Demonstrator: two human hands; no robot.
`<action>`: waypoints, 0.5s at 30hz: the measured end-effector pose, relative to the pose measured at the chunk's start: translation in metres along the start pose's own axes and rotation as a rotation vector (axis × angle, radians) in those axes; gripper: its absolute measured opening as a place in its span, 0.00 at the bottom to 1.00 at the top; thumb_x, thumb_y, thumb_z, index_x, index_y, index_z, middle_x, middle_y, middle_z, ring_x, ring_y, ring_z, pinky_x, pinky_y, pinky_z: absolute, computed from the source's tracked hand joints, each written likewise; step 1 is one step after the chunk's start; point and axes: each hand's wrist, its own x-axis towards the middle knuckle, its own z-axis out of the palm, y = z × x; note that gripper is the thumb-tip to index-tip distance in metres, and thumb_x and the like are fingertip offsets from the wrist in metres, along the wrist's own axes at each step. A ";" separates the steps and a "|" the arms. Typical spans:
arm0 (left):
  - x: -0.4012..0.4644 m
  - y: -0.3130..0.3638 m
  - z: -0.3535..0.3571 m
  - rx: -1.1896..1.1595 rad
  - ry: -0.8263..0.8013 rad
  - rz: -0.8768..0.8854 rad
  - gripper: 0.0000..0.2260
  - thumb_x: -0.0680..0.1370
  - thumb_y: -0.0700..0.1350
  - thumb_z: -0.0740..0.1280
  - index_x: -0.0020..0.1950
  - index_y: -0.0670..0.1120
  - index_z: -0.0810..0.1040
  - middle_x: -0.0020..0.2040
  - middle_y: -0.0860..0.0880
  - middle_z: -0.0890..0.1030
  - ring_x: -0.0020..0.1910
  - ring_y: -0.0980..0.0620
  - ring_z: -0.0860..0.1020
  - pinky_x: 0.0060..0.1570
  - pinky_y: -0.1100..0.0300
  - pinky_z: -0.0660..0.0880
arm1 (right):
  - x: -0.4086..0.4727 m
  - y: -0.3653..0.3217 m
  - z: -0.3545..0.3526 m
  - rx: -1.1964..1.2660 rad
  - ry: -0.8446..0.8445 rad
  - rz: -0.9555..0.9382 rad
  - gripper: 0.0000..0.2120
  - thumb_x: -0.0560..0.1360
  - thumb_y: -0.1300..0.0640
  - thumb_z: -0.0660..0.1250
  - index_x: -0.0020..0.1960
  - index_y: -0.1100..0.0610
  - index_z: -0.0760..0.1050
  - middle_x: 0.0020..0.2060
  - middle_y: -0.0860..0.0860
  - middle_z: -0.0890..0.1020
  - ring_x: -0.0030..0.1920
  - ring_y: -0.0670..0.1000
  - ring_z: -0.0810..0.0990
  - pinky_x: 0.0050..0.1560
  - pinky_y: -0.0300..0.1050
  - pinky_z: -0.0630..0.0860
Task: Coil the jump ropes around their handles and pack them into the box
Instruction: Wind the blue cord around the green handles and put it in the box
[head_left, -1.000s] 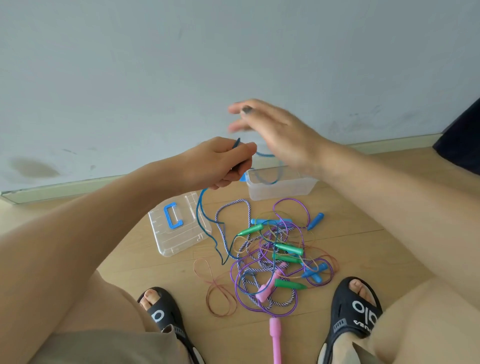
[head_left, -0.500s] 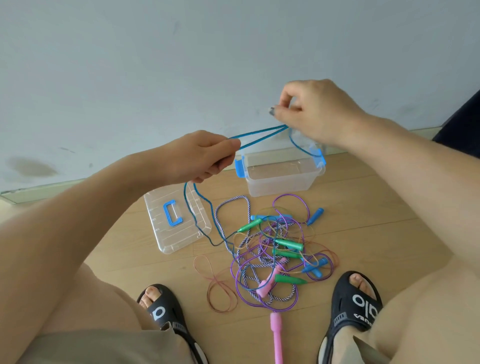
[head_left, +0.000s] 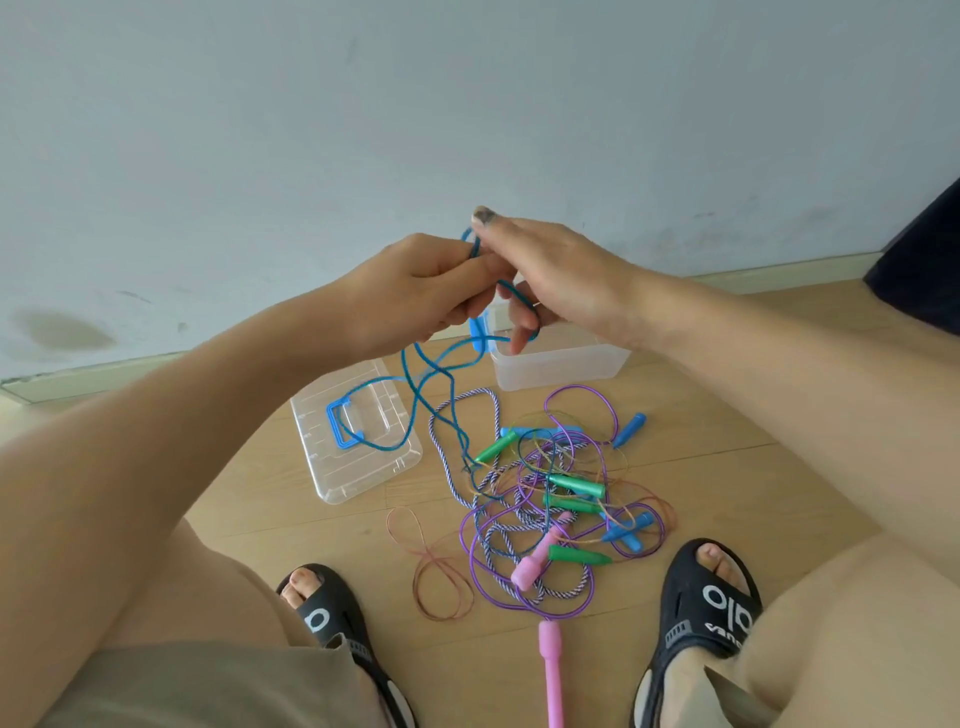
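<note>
My left hand (head_left: 415, 291) grips a bundle of the blue jump rope (head_left: 421, 384) in front of the wall. My right hand (head_left: 550, 270) meets it from the right, pinching the same blue rope at the top, with a loop hooked round its lower fingers. The rest of the blue rope hangs down to the floor and over the lid. Behind the hands stands the clear plastic box (head_left: 566, 364) with a blue latch. A tangle of jump ropes (head_left: 550, 499) with green, blue and pink handles lies on the floor between my feet.
The clear lid (head_left: 343, 467) with its blue handle lies left of the pile. A thin brown rope loop (head_left: 436, 571) lies near my left sandal (head_left: 332, 618). A pink handle (head_left: 551, 670) lies at the front, by my right sandal (head_left: 711, 608). The wall rises behind; a dark object (head_left: 924, 280) sits far right.
My right hand, stretched out to the right with the blue rope half a second ago, has come back to my left hand, laying another turn of rope there.
</note>
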 end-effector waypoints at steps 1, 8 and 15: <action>-0.001 -0.001 -0.001 0.008 0.005 -0.009 0.19 0.83 0.53 0.59 0.34 0.47 0.70 0.27 0.55 0.64 0.27 0.53 0.60 0.28 0.61 0.60 | -0.002 0.000 0.000 -0.053 0.009 -0.015 0.22 0.82 0.40 0.54 0.51 0.59 0.74 0.44 0.58 0.78 0.32 0.51 0.74 0.44 0.55 0.81; -0.003 -0.002 -0.004 0.042 -0.045 -0.076 0.19 0.84 0.49 0.57 0.34 0.47 0.71 0.27 0.55 0.63 0.26 0.53 0.60 0.27 0.64 0.60 | -0.007 -0.002 -0.003 -0.632 0.218 -0.265 0.16 0.81 0.40 0.56 0.53 0.50 0.74 0.30 0.44 0.76 0.31 0.42 0.71 0.35 0.44 0.63; -0.008 -0.011 -0.017 0.065 -0.001 -0.130 0.19 0.84 0.53 0.57 0.35 0.47 0.70 0.28 0.54 0.63 0.28 0.52 0.59 0.29 0.61 0.59 | 0.006 0.021 -0.071 -0.870 0.574 0.026 0.09 0.79 0.51 0.61 0.56 0.52 0.75 0.41 0.50 0.83 0.49 0.59 0.79 0.47 0.50 0.72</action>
